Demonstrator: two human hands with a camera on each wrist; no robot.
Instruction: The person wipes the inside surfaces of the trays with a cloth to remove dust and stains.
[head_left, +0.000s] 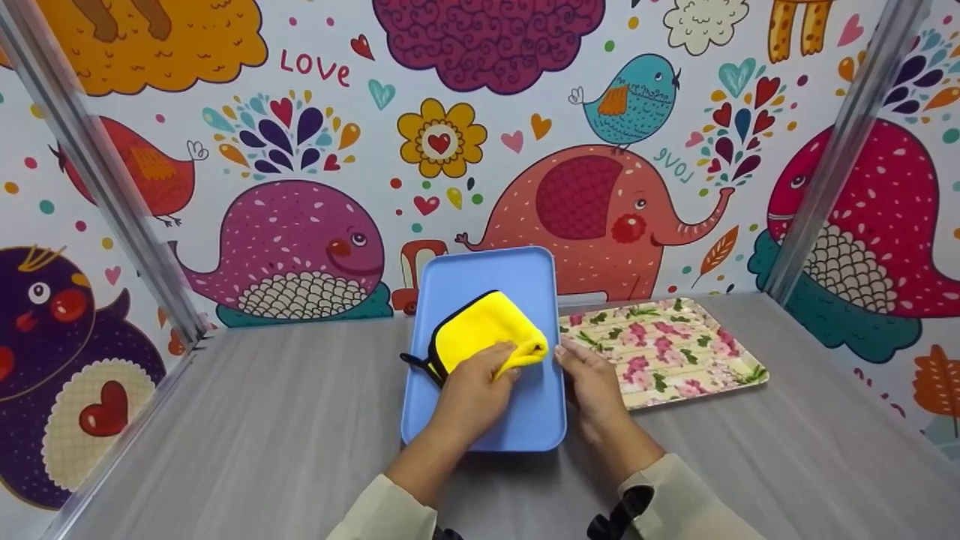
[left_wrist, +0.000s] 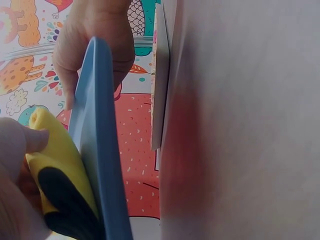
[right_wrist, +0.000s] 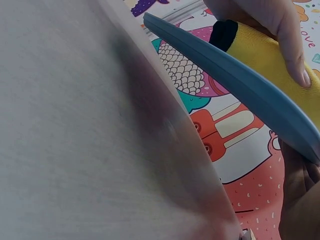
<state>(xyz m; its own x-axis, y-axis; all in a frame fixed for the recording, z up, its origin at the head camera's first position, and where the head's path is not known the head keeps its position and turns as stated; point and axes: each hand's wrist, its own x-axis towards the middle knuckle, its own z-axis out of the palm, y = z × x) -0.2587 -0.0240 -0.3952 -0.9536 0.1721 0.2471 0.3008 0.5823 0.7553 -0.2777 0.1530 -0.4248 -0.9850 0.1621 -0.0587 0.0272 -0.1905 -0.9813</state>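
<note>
A blue rectangular tray [head_left: 487,274] is held up off the table, its inner face towards me. My right hand [head_left: 598,382] grips it by the right edge, thumb at the rim and fingers behind, as the right wrist view shows with the tray's side [right_wrist: 240,82] over the palm. Against the inner face lies a folded yellow cloth [head_left: 480,326] with black trim and a black loop. My left hand [head_left: 476,394] pinches this cloth, bunched at its right corner. In the left wrist view, the cloth [left_wrist: 57,145] touches or nearly touches the tray.
Beyond my right hand, a floral-patterned tray [head_left: 667,352] lies on the grey table [head_left: 300,420]. A wall [head_left: 442,210] printed with cartoon animals stands close behind, and metal posts [head_left: 832,165] rise at both back corners.
</note>
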